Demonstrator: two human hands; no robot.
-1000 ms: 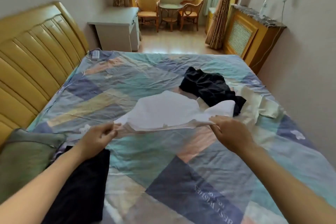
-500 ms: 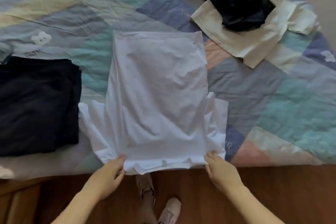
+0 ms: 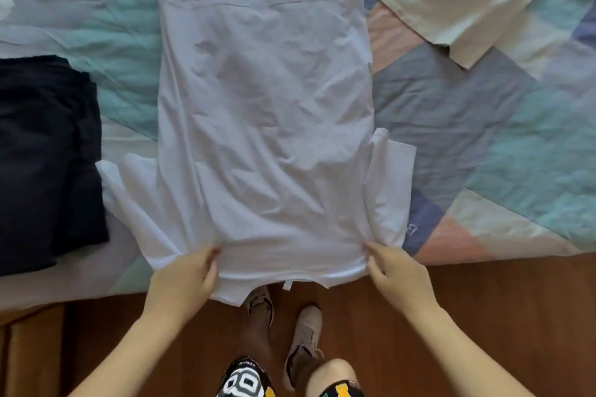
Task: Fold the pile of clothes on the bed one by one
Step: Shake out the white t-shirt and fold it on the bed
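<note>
On the bed [image 3: 451, 113], hands pinch shirt [image 3: 264, 113]

Soft, even daylight fills the scene; shadows are faint and diffuse, with no glare. The white T-shirt [image 3: 264, 126] looks slightly washed out. Detail is mildly soft throughout, and wide-angle distortion bends the edges.

A patchwork quilt [image 3: 483, 113] in teal, grey, pink and cream blocks lies wrinkled across the bed. Below its edge runs a brown wooden floor [image 3: 500, 316], where two grey sneakers [image 3: 303, 342] stand, with patterned shorts [image 3: 245, 380] at the bottom edge.
</note>
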